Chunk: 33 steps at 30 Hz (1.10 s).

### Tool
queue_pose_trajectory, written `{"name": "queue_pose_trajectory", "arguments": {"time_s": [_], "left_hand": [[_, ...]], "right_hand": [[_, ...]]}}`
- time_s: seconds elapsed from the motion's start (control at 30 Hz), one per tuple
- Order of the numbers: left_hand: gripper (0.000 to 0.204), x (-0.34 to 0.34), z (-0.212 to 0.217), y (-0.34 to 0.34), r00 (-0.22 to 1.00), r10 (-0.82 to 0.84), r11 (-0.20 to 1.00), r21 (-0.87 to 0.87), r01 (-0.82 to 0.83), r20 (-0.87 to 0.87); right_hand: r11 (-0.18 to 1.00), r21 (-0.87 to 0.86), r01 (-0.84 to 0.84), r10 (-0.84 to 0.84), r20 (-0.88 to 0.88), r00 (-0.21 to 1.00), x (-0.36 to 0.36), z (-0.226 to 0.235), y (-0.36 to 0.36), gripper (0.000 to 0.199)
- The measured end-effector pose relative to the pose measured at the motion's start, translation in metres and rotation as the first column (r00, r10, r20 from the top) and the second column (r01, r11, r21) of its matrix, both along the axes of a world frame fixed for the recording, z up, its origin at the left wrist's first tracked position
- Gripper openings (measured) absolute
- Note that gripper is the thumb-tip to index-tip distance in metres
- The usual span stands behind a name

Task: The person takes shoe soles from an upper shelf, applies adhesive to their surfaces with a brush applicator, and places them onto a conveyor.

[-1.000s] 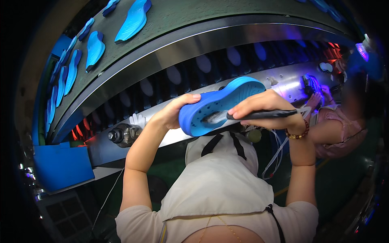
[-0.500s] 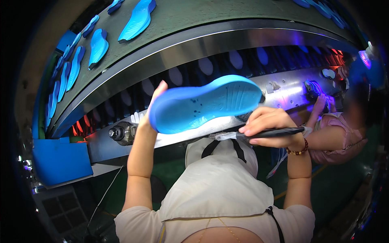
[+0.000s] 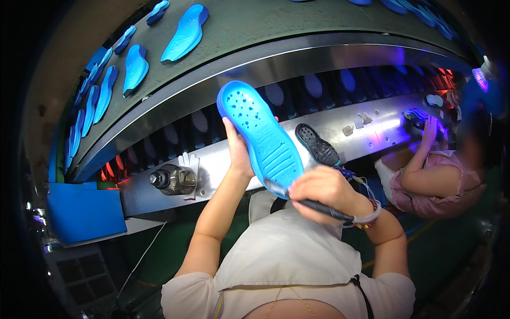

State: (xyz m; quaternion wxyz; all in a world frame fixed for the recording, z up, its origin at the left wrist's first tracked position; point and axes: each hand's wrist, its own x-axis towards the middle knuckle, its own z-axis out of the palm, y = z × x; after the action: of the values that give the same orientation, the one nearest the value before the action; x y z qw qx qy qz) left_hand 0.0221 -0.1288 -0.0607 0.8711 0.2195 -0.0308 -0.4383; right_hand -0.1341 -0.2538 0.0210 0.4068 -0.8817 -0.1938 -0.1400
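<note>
The blue shoe sole (image 3: 265,143) is gripped along its edge by the left hand (image 3: 240,153), the thumb laid on the near side and a fingertip showing at the far side. The sole is held up in the air over the metal ledge (image 3: 218,183), tilted from eleven o'clock to five o'clock, its dark-spotted end uppermost and its ribbed part below. The right hand (image 3: 325,192), at four o'clock from the sole, is closed around the black handle of the brush (image 3: 328,209), whose pale head lies at the sole's lower end and appears to touch it; the exact contact is blurred.

Just beside the sole, at three o'clock, a dark shoe sole (image 3: 317,144) is set on the ledge. At eight o'clock, a dark-capped bottle (image 3: 174,179) is stood there, with a white glove (image 3: 190,161) partly hidden behind it. Farther out at eight o'clock, a blue box (image 3: 87,210) is seen. At eleven o'clock, blue soles (image 3: 185,33) are spread on the green belt (image 3: 239,26). Well apart at three o'clock, a purple-lit object (image 3: 417,118) is handled by a co-worker (image 3: 438,178).
</note>
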Motion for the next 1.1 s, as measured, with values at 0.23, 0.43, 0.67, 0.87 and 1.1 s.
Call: {"name": "queue_pose_trajectory", "arguments": {"time_s": [0.23, 0.43, 0.67, 0.87, 1.1], "left_hand": [[0.087, -0.028, 0.033, -0.011, 0.999, -0.023, 0.987, -0.161, 0.027, 0.029], [0.091, -0.012, 0.039, 0.000, 0.989, 0.129, 0.987, -0.108, -0.121, 0.072], [0.091, 0.002, 0.056, 0.002, 0.977, 0.100, 0.975, -0.212, -0.059, 0.187], [0.081, -0.004, 0.070, 0.003, 0.987, 0.158, 0.969, -0.189, -0.160, -0.024], [0.052, -0.037, 0.052, -0.007, 0.987, 0.135, 0.988, -0.087, -0.127, 0.093]], "right_hand": [[0.920, 0.342, 0.194, -0.201, -0.015, 0.980, 0.023, 0.009, -0.020, 0.016], [0.904, 0.425, 0.042, 0.007, -0.111, 0.994, 0.004, 0.008, -0.029, 0.018], [0.876, 0.410, -0.253, 0.298, -0.049, 0.953, 0.004, 0.000, -0.038, 0.022], [0.432, 0.882, 0.189, 0.095, -0.252, 0.963, 0.004, -0.017, -0.027, 0.018], [0.750, 0.651, 0.117, -0.086, -0.079, 0.993, 0.002, -0.009, -0.006, 0.020]]}}
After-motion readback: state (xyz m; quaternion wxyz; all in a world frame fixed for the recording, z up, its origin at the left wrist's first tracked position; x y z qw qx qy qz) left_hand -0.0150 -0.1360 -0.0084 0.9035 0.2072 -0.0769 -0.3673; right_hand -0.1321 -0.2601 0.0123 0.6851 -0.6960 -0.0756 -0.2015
